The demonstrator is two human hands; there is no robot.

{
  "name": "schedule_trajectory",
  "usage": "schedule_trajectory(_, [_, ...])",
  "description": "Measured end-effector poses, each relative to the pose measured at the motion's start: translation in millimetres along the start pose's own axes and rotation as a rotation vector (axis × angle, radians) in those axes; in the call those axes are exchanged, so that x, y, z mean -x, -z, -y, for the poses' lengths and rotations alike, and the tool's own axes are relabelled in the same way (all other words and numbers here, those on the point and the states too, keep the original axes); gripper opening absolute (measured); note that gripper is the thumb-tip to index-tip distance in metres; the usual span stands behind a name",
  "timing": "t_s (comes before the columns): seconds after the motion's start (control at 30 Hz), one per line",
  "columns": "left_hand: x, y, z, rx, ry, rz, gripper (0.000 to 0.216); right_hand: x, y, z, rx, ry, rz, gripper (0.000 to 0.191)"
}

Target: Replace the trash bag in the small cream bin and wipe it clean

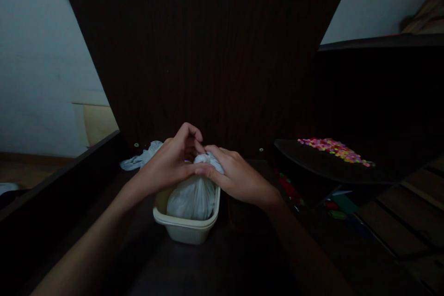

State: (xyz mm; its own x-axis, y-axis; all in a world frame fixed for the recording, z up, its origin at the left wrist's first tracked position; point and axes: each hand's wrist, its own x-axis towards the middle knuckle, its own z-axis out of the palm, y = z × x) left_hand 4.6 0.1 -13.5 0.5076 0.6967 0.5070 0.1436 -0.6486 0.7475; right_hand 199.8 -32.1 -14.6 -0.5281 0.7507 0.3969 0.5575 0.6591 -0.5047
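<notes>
A white plastic bag (192, 196), its top gathered and twisted, sits inside a cream plastic tub (187, 230). My right hand (236, 173) grips the gathered top, with the thumb pressed against the bag's neck. From the other side, my left hand (173, 159) has its fingers curled round the same gathered part. Its thumb lies at the neck, close to my right thumb. The left fingertips are partly hidden behind the bunched plastic. The bag is closed up and its contents do not show.
Behind the tub stands a tall dark wooden panel (208, 55). A crumpled pale plastic bag (142, 158) lies at the left. On the right, a dark shelf (312, 164) carries a string of colourful flowers (335, 150). A raised dark edge (62, 180) runs along the left.
</notes>
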Motion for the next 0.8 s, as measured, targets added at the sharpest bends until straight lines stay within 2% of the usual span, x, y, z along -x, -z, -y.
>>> schedule_trajectory(0.13, [7, 2, -3, -0.101, -0.067, -0.064, 0.030, -1, -1, 2, 0.019, -0.009, -0.027, 0.026])
schedule_trajectory(0.27, [18, 8, -3, -0.255, -0.162, -0.221, 0.033, 0, -2, 3, 0.063, -0.046, -0.015, 0.022])
schedule_trajectory(0.37, [29, 13, 6, -0.248, -0.129, -0.319, 0.025, 1, -3, 4, 0.026, -0.035, 0.011, 0.020])
schedule_trajectory(0.47, [45, 13, 24, -0.137, -0.060, -0.349, 0.020, 2, -1, 5, -0.049, -0.048, -0.021, 0.017])
schedule_trajectory(0.6, [70, -1, 53, 0.080, 0.111, -0.398, 0.021, -3, 6, 6, -0.254, -0.092, -0.232, 0.015])
schedule_trajectory(0.7, [86, -17, 69, 0.266, 0.227, -0.432, 0.033, -13, 17, 4, -0.406, -0.078, -0.472, 0.018])
schedule_trajectory(0.8, [98, -30, 77, 0.441, 0.325, -0.451, 0.049, -22, 33, -2, -0.389, -0.040, -0.744, 0.021])
